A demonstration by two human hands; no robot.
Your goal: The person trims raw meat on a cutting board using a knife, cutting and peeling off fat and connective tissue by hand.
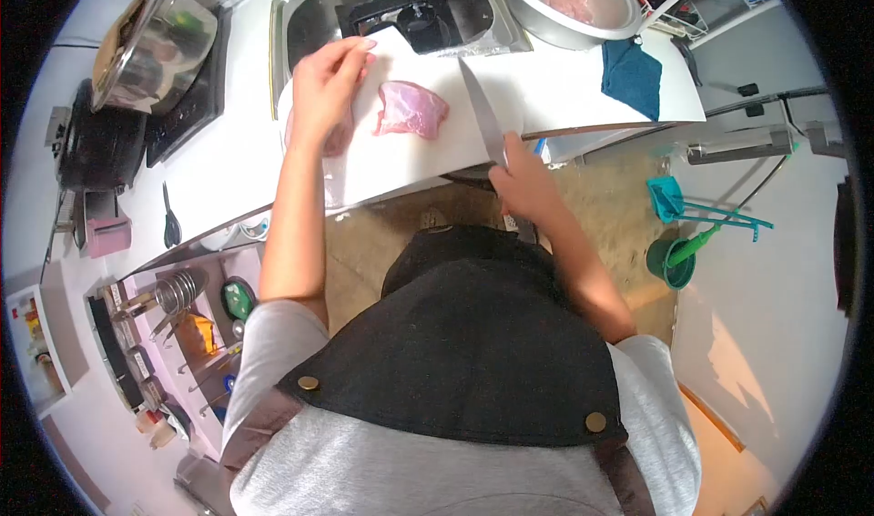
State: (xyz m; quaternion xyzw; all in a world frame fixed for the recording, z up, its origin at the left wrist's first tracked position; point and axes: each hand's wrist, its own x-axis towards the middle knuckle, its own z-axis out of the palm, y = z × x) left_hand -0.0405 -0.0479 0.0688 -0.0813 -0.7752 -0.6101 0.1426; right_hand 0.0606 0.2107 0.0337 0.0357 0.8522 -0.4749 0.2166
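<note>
My right hand [528,183] grips the handle of a kitchen knife [482,111], its blade pointing toward the sink over the white work surface. A piece of raw pink meat [411,111] lies flat between the knife and my left hand, touched by neither. My left hand [326,86] is raised over the surface's left side, fingertips pinched together; what they hold, if anything, is hidden. More raw meat [340,140] shows beside and partly behind my left wrist.
Beyond the work surface is a steel sink [300,38] with a black rack inside. A large metal bowl [537,20] holding raw meat stands at the back right, near a dark blue cloth [632,81]. Scissors [171,217] lie on the left counter, by a stove with pots.
</note>
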